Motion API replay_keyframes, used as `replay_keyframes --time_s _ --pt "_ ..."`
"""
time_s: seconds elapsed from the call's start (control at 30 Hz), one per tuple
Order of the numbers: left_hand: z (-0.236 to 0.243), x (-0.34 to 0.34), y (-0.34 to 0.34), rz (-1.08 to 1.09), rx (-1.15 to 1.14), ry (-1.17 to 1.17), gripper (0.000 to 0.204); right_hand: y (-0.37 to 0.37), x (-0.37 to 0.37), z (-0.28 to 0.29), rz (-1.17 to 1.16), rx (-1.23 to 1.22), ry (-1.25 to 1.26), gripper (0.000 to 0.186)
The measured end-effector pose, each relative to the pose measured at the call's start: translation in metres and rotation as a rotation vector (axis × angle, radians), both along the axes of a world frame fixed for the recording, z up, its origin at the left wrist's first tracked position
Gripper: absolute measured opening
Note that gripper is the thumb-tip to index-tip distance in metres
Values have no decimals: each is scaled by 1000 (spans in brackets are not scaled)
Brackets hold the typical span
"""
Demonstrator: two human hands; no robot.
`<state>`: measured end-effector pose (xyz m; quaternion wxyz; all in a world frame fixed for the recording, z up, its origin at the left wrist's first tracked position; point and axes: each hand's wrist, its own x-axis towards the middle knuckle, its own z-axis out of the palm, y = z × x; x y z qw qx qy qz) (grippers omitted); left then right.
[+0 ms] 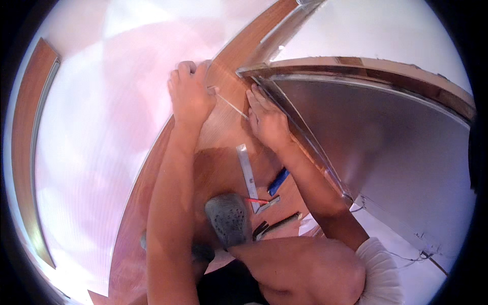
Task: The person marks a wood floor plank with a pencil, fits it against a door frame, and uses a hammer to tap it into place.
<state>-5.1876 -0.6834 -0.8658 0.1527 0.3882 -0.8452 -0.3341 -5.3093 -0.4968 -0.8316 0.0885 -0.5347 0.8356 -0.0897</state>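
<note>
Wood-look floor (213,165) ran up the middle, w/ a pale, shiny surface (96,152) to the L and a big grey panel (371,117) w/ a wood-coloured edge to the R. Plank (230,76) lay at the floor's far part, beside the panel's corner, a thin white line (233,106) btwn it and the nearer board (218,129). L hand (192,99) was bent at the plank's L edge, thumb reaching onto the wood by the line; couldn't tell if it gripped or just pressed. R hand (268,121) lay fairly flat, fingers stretched, across the line's R end, holding nothing visible. Plank looked stiff, thin & prob. light for its length, its smooth face maybe slippery, corners liable to chip; best held by both long edges, approx. mid-length, not by a corner. Near the person's grey shoe (227,219) were a metal ruler (246,165), a blue item (278,181), a red stick (255,201) & dark strips (283,223), too unclear to ID
</note>
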Motion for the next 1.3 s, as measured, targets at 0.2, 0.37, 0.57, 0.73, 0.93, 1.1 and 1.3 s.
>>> replay_keyframes --time_s 0.2,0.37,0.57,0.73,0.93,1.1,1.3 --pt "-4 -2 1 10 5 -34 66 -3 -2 4 -24 98 -31 47" --pt "-5 -5 3 19 -41 -24 58 3 3 2 -2 89 16 50" --pt "-5 -3 -1 25 -47 -45 62 -3 7 8 -32 61 -23 51" --pt "-9 -2 -2 61 -11 -55 61 10 27 7 -472 -102 -342 46" --pt "1 -21 0 -42 -82 -204 44 15 34 19 -1212 -664 -1251 37" --pt "-3 -47 -11 163 71 -321 31 7 24 25 -1294 -716 -1383 20" --pt "-11 -55 -21 174 140 -359 31 13 16 13 -1398 -758 -1448 16"
